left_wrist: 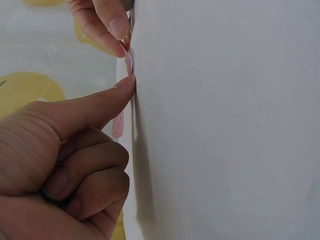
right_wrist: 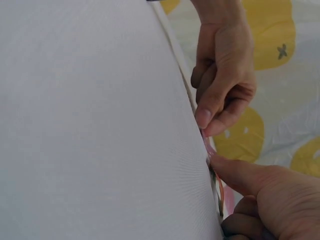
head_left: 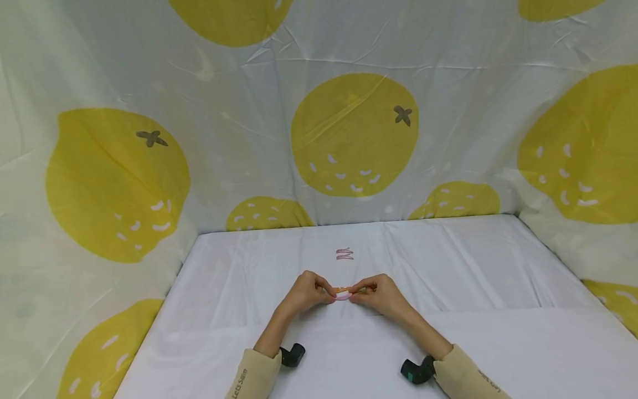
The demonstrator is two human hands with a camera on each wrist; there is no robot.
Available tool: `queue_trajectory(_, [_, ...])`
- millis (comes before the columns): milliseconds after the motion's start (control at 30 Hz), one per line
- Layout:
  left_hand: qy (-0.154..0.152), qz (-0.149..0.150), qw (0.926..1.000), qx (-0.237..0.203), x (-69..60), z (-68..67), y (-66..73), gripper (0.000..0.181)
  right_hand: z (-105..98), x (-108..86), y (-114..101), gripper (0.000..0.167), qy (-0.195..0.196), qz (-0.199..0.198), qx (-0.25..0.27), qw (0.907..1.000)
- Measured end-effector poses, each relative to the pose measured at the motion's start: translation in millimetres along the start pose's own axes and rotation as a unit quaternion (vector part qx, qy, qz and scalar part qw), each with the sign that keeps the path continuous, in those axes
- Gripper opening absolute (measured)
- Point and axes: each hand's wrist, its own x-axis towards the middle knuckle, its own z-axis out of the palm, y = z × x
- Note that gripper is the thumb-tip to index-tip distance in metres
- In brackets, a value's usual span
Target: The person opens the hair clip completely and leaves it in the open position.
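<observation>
Between the fingertips of both hands, low over the white table, lies a thin curved pink piece (head_left: 343,297), its exact kind too small to tell. My left hand (head_left: 308,292) pinches its left end between thumb and forefinger, other fingers curled in, as the left wrist view shows. At the opposite end, my right hand (head_left: 382,296) pinches it the same way. Just behind the pink piece are thin orange strips (head_left: 341,290). In the right wrist view an orange strip (right_wrist: 221,189) and something dark green show beside the right thumb. The fingertips partly hide these pieces.
Farther back on the white-covered table (head_left: 239,266) lie several slim pinkish-red looped pieces (head_left: 344,254). A lemon-print curtain (head_left: 239,127) encloses the back and sides. Black wrist devices (head_left: 293,355) sit at both sleeve cuffs.
</observation>
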Motion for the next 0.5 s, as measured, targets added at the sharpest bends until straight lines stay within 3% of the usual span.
queue_trajectory(500, [-0.01,0.006,0.9999,-0.001,-0.9,2.3,1.6,0.006,0.2,-0.2,-0.3,0.013,0.002,0.009,0.032,0.9995])
